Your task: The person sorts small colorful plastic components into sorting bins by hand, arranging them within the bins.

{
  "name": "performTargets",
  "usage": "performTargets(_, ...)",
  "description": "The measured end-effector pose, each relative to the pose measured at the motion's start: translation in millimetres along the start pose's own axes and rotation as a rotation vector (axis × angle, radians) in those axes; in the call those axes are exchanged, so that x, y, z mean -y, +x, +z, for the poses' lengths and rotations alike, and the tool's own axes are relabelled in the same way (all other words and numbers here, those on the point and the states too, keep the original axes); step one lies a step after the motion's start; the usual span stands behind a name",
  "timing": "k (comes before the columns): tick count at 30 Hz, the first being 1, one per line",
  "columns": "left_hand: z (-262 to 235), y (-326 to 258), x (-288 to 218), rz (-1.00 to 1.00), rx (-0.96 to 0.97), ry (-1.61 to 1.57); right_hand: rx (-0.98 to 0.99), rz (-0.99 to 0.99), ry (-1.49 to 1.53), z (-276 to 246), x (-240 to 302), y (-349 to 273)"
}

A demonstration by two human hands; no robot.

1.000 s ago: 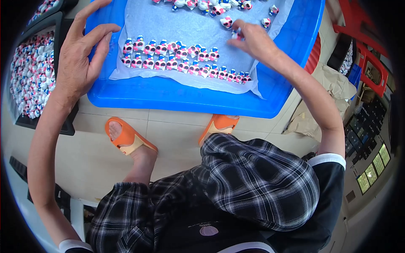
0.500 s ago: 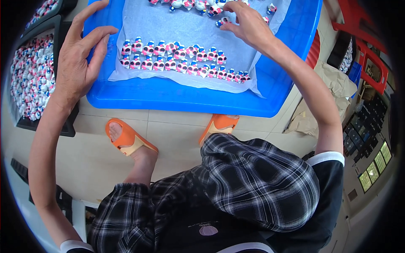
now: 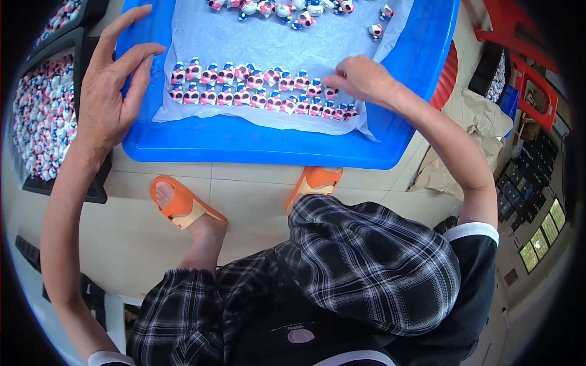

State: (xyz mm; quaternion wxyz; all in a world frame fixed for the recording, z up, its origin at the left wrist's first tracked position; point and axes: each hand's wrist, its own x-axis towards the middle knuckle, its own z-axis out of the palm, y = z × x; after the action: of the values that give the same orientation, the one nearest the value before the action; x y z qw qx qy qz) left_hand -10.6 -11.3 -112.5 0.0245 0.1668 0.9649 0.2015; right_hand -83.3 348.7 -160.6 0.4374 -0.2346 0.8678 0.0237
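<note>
Two rows of small white, pink and blue figurines, a farther row (image 3: 226, 74) and a nearer row (image 3: 242, 97), stand on white paper (image 3: 250, 46) lining a blue plastic tray (image 3: 244, 147). At the right end of the farther row, my right hand (image 3: 366, 79) has its fingertips pinched on one more figurine (image 3: 331, 93), partly hidden by them. My left hand (image 3: 113, 91) hovers by the tray's left rim, fingers apart and holding nothing. A loose cluster of figurines (image 3: 284, 11) lies at the far side of the paper.
Two single figurines lie apart at the far right of the paper, the closer one (image 3: 376, 30) tilted. Left of the tray is a black crate (image 3: 78, 79) heaped with figurines. Brown paper (image 3: 467, 131) and a red plastic stool (image 3: 537, 91) are on the right.
My right hand has come nearer from the far cluster to the right end of the farther row, bringing a figurine. My left hand has hardly moved.
</note>
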Motion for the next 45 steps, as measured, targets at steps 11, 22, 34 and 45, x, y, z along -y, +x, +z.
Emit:
performTargets(11, 1, 1, -2, 0.008, -0.023, -0.014, -0.709, -0.621, -0.321, -18, -3, 62)
performTargets(22, -1, 0, 2, 0.001, 0.019, -0.062, -0.222, -0.105, 0.051, 15, -26, -2)
performTargets(34, 4, 1, -1, 0.075, -0.103, -0.045, 0.058, -0.240, -0.326, 0, -14, -10)
performTargets(45, 4, -2, 4, 0.013, -0.025, -0.047, 0.121, 0.064, 0.109, 0, -18, -3)
